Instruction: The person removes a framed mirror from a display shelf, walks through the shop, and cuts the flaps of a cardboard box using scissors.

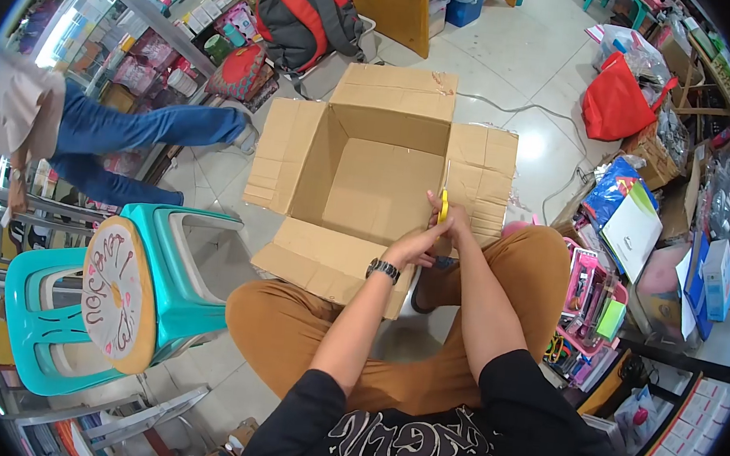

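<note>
An open cardboard box (386, 186) sits on the floor in front of my legs, its flaps folded outward and its inside bare. My right hand (454, 222) is closed around a pair of yellow-handled scissors (444, 205), with the thin blades pointing away from me over the box's right edge. Beside it, my left hand (413, 246) is above the near flap (327, 264), fingers stretched out and thumb close to the scissors' handle. Whether that thumb touches the handle, I cannot tell.
Teal plastic stools (177, 290) and a round lettered board (120, 293) stand at left. A person in jeans (148, 126) is mid-step near glass shelves. A red-grey backpack (305, 19) sits behind the box. Right: a red bag (619, 98), a pink basket (588, 313) and piled goods.
</note>
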`<action>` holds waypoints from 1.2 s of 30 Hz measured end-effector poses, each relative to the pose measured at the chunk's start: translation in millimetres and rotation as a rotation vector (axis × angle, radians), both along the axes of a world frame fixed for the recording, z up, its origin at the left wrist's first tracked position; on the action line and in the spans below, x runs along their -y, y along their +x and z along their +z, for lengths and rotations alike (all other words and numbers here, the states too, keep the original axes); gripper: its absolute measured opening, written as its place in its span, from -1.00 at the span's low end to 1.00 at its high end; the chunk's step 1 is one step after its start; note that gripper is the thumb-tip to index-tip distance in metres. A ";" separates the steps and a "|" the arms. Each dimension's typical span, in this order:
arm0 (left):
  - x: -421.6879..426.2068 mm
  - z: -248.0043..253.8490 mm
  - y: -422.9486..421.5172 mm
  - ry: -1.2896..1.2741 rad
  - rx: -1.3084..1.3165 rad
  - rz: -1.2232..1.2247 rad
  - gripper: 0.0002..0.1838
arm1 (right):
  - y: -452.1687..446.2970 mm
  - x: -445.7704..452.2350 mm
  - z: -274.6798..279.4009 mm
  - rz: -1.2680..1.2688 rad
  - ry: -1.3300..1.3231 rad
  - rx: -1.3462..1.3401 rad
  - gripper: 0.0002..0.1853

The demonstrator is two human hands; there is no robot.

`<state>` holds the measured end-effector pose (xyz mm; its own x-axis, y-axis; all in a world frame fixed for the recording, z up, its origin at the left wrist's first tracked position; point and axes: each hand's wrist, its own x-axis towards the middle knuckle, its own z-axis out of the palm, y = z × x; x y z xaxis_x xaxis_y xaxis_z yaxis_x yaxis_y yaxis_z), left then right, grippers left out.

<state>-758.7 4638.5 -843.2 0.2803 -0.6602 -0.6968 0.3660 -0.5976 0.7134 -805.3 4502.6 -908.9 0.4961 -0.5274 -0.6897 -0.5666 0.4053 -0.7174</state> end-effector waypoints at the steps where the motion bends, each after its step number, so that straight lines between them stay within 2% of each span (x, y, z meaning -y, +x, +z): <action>1: 13.7 -5.6 -4.4 -0.048 -0.195 0.090 -0.41 | -1.8 9.0 -3.0 0.007 -0.037 -0.049 -0.35; 2: 20.8 -10.5 -7.5 -0.082 -0.389 0.178 -0.39 | -4.4 12.5 -6.8 0.012 -0.062 -0.096 -0.34; 3: 27.4 -15.1 -10.1 -0.085 -0.397 0.174 -0.39 | -7.4 15.1 -10.6 0.008 -0.067 -0.104 -0.34; 7: 42.2 -17.9 -14.2 -0.081 -0.215 0.433 -0.34 | -8.7 7.6 -15.4 -0.043 0.000 0.070 -0.32; 13: 32.0 -6.6 -9.9 0.040 0.011 0.359 -0.25 | -4.2 2.3 -16.9 -0.042 -0.004 0.003 -0.36; 17: 27.8 -12.1 -2.1 0.170 0.276 0.243 -0.19 | 1.4 -4.3 -5.7 -0.040 -0.013 -0.054 -0.36; 23: 23.6 -24.3 -6.6 0.153 0.350 0.253 -0.16 | -0.5 -8.8 1.8 0.046 -0.201 -0.059 -0.37; 27: 25.1 -39.9 -5.3 0.066 0.387 0.319 -0.24 | 1.9 -8.0 -4.2 0.071 -0.334 -0.044 -0.40; 33: 19.9 -56.9 -3.0 0.069 0.417 0.340 -0.25 | 6.1 -13.0 -4.2 0.116 -0.375 -0.041 -0.47; 36: 21.1 -55.9 -11.8 0.062 0.491 0.342 -0.26 | 0.2 -7.9 -32.6 0.046 -0.224 0.097 -0.52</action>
<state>-770.5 4617.4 -899.0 0.7688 -0.4381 -0.4659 0.1812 -0.5494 0.8156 -805.1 4510.5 -941.5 0.5810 -0.6372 -0.5064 -0.5052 0.2056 -0.8382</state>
